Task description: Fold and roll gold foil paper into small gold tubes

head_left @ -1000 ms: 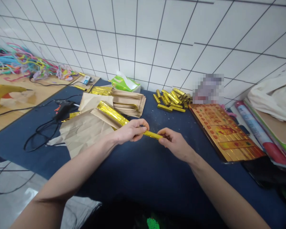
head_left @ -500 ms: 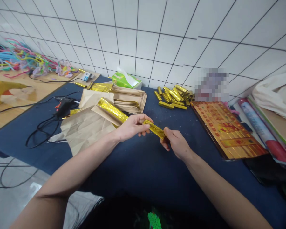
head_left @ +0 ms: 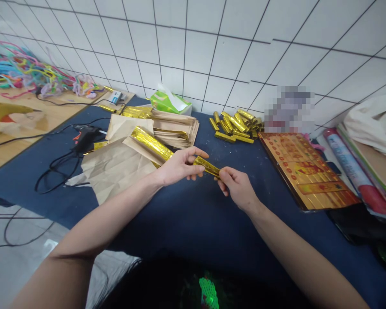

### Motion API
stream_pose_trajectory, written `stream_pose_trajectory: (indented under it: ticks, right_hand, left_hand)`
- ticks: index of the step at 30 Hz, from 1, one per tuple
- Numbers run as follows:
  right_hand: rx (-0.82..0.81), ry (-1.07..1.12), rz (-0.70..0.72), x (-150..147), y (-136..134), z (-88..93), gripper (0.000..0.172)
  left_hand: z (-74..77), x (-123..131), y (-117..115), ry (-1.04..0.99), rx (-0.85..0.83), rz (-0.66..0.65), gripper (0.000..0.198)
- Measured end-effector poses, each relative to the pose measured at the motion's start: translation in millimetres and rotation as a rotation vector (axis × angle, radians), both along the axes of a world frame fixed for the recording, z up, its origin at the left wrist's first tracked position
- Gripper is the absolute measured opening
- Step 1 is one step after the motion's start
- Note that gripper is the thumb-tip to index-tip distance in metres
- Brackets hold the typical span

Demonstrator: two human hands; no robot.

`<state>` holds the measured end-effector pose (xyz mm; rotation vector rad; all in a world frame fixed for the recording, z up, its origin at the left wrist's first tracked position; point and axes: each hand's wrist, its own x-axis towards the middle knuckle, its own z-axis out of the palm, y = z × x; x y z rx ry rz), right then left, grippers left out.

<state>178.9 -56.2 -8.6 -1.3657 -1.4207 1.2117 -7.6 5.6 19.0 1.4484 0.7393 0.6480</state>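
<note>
White square tiles with dark grout back a desk [head_left: 186, 223] covered in dark blue cloth. Just above that cloth, the left hand [head_left: 180, 165] and the right hand [head_left: 236, 189] share one gold foil strip [head_left: 206, 166]. The left pinches its near end between thumb and fingers, the right nips its far end at the fingertips, so both are closed on it. The strip is narrow, flat and shiny, finely crinkled; its long axis runs straight from one hand to the other, tilting slightly down toward the right. More of it seems to sit inside the left hand, though the fingers hide how much.

Behind the left hand lies a longer gold foil roll [head_left: 151, 145] on creased brown paper sheets [head_left: 116, 169], with a neat stack of folded brown paper [head_left: 176, 131] further back and a green tissue pack [head_left: 167, 103] by the wall. Beyond the right hand, well apart, rests a pile of short gold bars [head_left: 234, 126], blocky and glossy. Out to the right of that hand is a gold printed board [head_left: 305, 171]. Far off past the left arm sit a black glue gun [head_left: 85, 139] with its cord and a tangle of coloured pipe cleaners [head_left: 25, 73].
</note>
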Motion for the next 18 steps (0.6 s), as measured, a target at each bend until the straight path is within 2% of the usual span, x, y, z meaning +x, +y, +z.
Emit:
stream_pose_trajectory:
  ticks: [5, 12, 14, 18]
  right_hand:
    - [-0.085, 0.111, -0.042, 2, 2, -5.2, 0.044]
    - [-0.176, 0.15, 0.013, 1, 1, -2.3, 0.048]
    - [-0.111, 0.17, -0.015, 1, 2, -2.6, 0.045]
    - [0.153, 0.106, -0.193, 2, 1, -1.8, 0.03]
  left_hand:
    - [0.0, 0, -1, 0.046, 0.062, -0.094, 0.023]
    - [-4.9, 3, -4, 0.054, 0.149, -0.024, 0.015]
    - [-5.7, 4, -4, 0.052, 0.118, 0.022, 0.015]
    - [-9.3, 4, -1, 0.011, 0.134, 0.184, 0.016]
